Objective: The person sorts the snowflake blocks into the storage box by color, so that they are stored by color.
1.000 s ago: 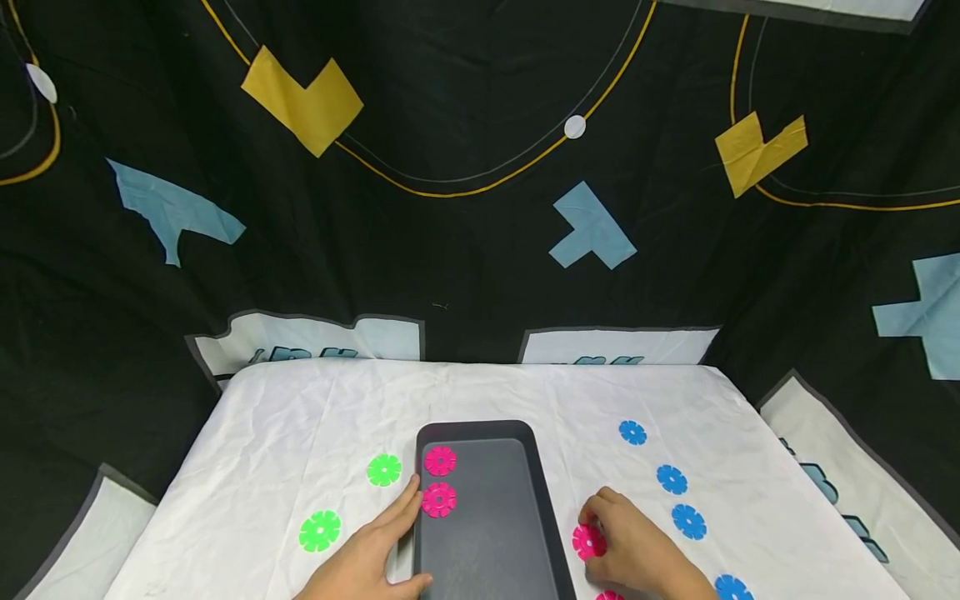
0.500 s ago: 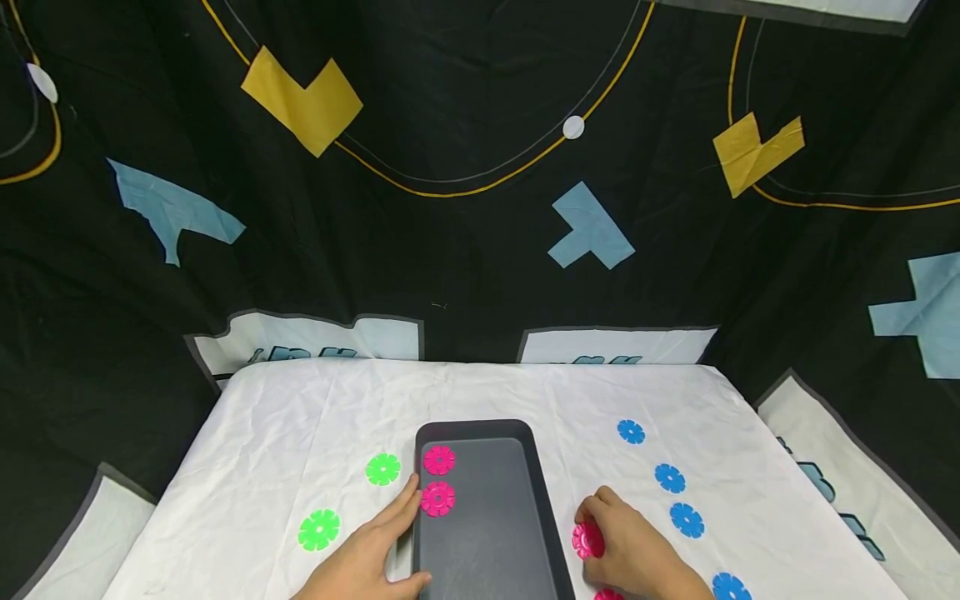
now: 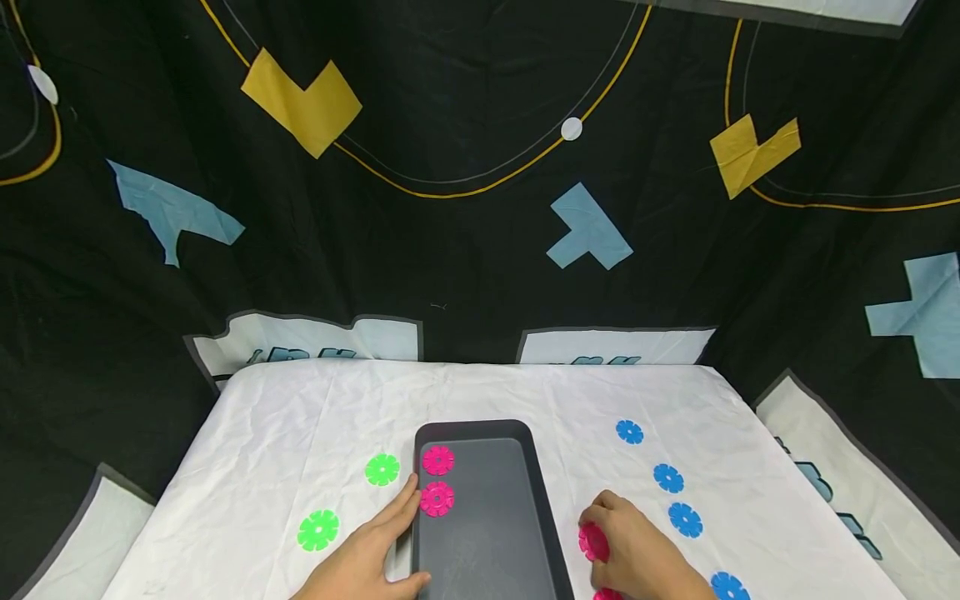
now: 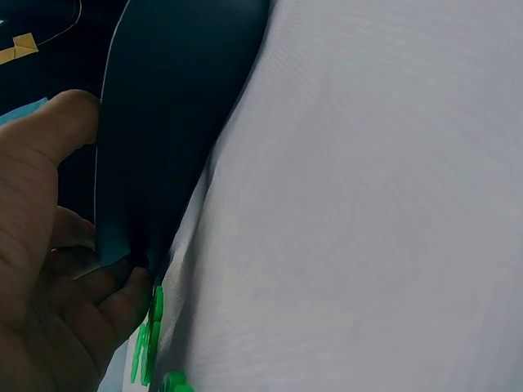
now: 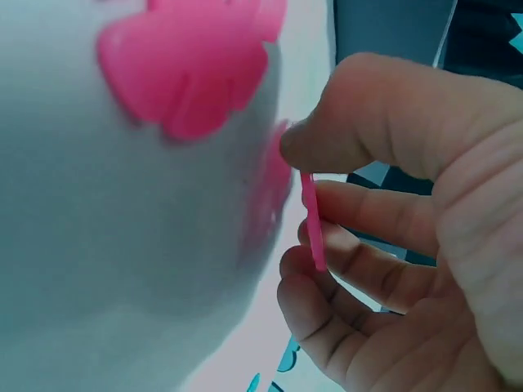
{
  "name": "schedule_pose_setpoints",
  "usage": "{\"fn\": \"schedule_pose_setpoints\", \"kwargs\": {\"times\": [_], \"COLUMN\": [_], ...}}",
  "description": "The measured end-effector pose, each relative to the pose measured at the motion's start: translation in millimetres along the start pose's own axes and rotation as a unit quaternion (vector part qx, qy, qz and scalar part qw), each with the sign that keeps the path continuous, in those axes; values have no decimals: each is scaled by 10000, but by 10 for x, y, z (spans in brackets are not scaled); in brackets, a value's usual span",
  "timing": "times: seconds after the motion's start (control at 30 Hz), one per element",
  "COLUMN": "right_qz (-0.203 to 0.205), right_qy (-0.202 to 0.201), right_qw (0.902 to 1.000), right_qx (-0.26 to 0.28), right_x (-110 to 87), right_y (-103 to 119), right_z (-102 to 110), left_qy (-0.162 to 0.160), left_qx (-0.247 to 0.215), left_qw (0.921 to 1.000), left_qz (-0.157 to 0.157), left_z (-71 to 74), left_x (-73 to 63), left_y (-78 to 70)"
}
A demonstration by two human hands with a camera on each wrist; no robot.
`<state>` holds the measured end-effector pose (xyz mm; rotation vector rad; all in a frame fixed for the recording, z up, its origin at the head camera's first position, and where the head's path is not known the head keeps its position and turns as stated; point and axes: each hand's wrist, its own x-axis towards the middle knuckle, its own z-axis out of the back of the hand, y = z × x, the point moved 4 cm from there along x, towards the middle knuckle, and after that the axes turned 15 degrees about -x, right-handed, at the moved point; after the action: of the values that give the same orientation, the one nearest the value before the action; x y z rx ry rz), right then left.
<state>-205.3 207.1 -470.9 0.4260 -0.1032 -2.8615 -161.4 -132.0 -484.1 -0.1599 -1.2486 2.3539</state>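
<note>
My right hand (image 3: 637,546) pinches a bright pink notched plastic disc (image 3: 593,542) between thumb and fingertips, to the right of a dark grey tray (image 3: 498,508). In the right wrist view this pink disc (image 5: 313,220) appears edge-on, just off the white cloth. Another pink disc (image 3: 607,594) lies below it, cut off by the head view's bottom edge. My left hand (image 3: 367,550) rests along the tray's left rim, its fingers fairly straight and its thumb over the edge. Inside the tray's upper left are two pink discs (image 3: 437,499), one behind the other.
Two green discs (image 3: 318,530) lie on the white cloth (image 3: 225,500) left of the tray. Several blue discs (image 3: 686,519) run down the right side. A black hanging cloth (image 3: 450,275) with yellow and light blue patches closes off the back.
The pink disc under my right hand has tilted up from the cloth and shifted slightly right with the fingers. My left hand stays at the tray.
</note>
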Motion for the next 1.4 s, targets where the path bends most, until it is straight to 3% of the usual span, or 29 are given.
{"fn": "schedule_pose_setpoints", "kwargs": {"times": [0.23,0.4,0.63,0.73,1.13,1.4], "right_qz": [133,535,1325,1521,1893,2362], "right_qy": [-238,-697,-1667,-1880,-1960,-2213], "right_qw": [9996,9960,9756,9687,9588,9411], "right_qx": [18,-141,-534,-564,-802,-982], "right_x": [-29,-77,-125,-138,-64,12], "right_y": [15,72,176,230,565,790], "right_z": [111,226,411,498,652,690], "left_qy": [-42,-40,-12,-18,-50,-94], "left_qx": [-5,7,-14,-17,8,82], "left_qw": [10000,10000,10000,9999,10000,9999], "left_qz": [-32,-39,67,104,47,-30], "left_z": [0,4,-1,-3,4,-1], "left_x": [-10,-15,-28,-35,-36,-21], "left_y": [-7,-17,-7,0,-5,-14]}}
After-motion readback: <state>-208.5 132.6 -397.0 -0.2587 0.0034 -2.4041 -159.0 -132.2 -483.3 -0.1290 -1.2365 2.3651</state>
